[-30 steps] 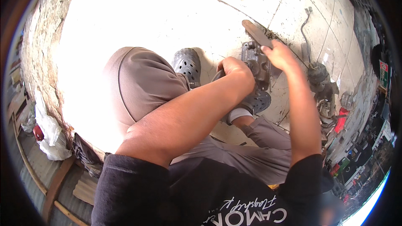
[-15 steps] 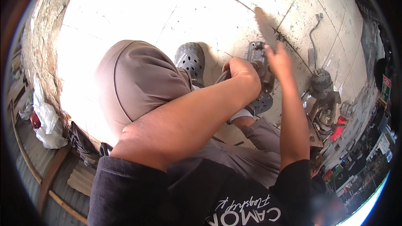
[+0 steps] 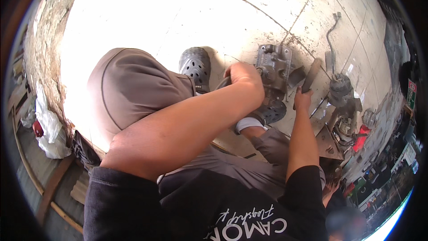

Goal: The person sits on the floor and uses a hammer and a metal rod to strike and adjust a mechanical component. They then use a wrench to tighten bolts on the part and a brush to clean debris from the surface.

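Note:
A greasy cast-metal machine part (image 3: pixel 274 64) with bolt holes stands on the tiled floor near my right shoe. My left hand (image 3: pixel 243 73) is closed at its left side, around a dark rounded piece (image 3: pixel 225 83) that is mostly hidden by the fingers. To the right of the casting, my right hand (image 3: pixel 303 99) grips the lower end of a grey-brown bar (image 3: pixel 312 73), which tilts up and away from me. Between the bar and the casting lies a dark curved metal piece (image 3: pixel 296 76); whether it touches either one I cannot tell.
My grey clogs (image 3: pixel 195 67) flank the work. To the right are a coil with a cable (image 3: pixel 341 90), a rusty metal bracket (image 3: pixel 330 142) and a red object (image 3: pixel 361 137). A person's hand (image 3: pixel 330 191) shows at lower right. White plastic bags (image 3: pixel 52 127) lie far left.
My right hand has come down toward me with the bar, from above the casting to its right side. My left hand stays at the casting. The view has shifted slightly.

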Tool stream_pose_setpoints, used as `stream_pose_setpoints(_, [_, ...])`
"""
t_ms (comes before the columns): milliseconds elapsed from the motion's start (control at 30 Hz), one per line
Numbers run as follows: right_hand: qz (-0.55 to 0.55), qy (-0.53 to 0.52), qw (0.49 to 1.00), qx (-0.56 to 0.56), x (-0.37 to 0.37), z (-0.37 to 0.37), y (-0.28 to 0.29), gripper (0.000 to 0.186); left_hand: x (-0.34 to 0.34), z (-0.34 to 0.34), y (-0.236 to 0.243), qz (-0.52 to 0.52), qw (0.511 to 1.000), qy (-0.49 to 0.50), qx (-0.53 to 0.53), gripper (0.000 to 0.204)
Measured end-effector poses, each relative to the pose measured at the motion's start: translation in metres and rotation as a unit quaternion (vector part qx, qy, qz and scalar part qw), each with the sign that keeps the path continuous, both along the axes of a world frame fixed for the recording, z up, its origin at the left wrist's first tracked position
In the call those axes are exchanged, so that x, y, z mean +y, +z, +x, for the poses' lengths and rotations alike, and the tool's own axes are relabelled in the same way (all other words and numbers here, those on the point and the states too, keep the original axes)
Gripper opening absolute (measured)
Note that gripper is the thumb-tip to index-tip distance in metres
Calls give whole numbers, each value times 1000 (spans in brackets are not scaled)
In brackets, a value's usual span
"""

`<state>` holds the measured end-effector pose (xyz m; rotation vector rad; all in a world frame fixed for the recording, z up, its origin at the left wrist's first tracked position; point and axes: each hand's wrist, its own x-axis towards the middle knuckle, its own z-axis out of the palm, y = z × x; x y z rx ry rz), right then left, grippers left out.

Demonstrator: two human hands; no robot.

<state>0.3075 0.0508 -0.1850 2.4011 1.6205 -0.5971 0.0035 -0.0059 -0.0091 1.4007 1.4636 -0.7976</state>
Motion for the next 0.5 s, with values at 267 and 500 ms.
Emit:
stream_pose_setpoints(267, [110, 358, 923, -92, 33, -39, 11, 45, -2, 0, 6, -9, 999, -38, 15, 62])
stream_pose_setpoints(500, [58, 502, 848, -159, 56, -31, 9, 36, 4, 3, 6, -19, 999, -25, 20, 46])
